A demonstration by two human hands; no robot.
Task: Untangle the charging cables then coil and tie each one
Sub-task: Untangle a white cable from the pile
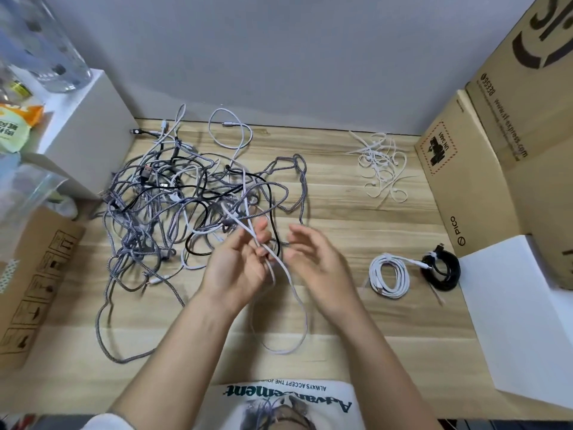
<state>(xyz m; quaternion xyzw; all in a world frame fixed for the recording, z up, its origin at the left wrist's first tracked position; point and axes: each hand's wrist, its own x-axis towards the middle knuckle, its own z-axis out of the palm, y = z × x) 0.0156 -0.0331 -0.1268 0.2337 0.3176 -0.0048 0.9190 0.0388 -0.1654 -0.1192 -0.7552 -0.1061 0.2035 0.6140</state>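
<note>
White cable (290, 293) runs from the tangle (173, 206) toward the body, its loop hanging just below the hands. Left hand (240, 262) pinches it; right hand (313, 256), fingers spread, holds nothing. Right of the tangle: two tied coils, white (389, 276) and black (441, 270).

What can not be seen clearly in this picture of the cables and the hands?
- Head view: how many cables the tangled pile holds; the strands cross and cover one another.
- Right hand: motion blur hides whether its fingers touch the white cable.
- Left hand: its own fingers cover the grip on that cable.
- Loose ties: too small to count.
</note>
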